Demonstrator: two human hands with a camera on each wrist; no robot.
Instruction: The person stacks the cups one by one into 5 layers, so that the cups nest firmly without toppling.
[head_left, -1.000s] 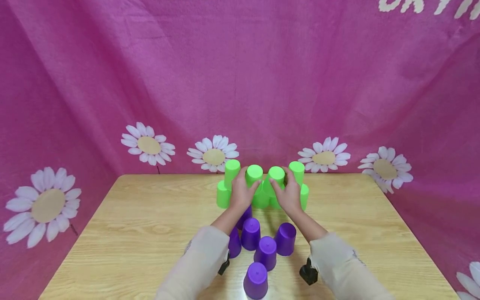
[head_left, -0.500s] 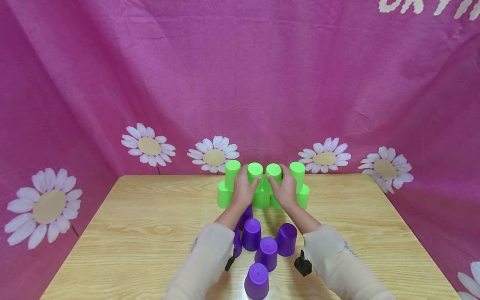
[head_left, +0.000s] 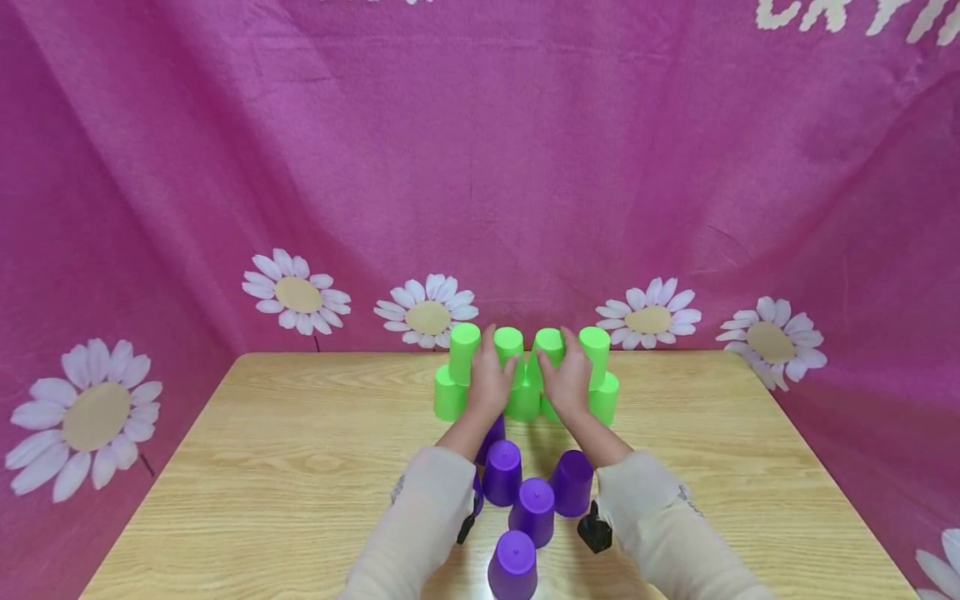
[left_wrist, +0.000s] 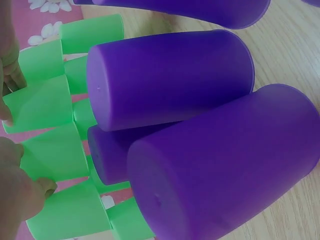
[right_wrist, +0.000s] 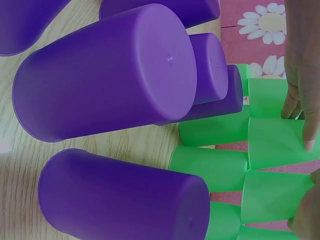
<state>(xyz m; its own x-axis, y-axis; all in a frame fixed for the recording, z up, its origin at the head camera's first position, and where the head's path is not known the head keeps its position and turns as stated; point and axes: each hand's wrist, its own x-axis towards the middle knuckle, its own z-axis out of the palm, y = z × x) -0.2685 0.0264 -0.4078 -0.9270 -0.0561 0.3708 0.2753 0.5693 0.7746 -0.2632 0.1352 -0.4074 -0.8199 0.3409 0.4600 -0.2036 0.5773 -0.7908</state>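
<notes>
Worktop (head_left: 262,467) is bearing purple and green cups, all standing upside down. Toward the near edge, at least six purple cups (head_left: 532,510) are standing on the wood (some are hiding partly behind the left sleeve (head_left: 420,521)); no purple tier is showing, so that lot is apparently awaiting use. Toward the far edge, a lower row of green cups (head_left: 450,393) is supporting a four-cup upper row. Left hand (head_left: 489,382) is gripping the second upper cup (head_left: 508,342) from the left, fingers half-curled; right hand (head_left: 568,382) is likewise gripping the third upper cup (head_left: 549,340). Outer cups (head_left: 595,354) are standing unheld. By judgement, the second tier is nearing completion, release seemingly outstanding; no third tier is showing.
</notes>
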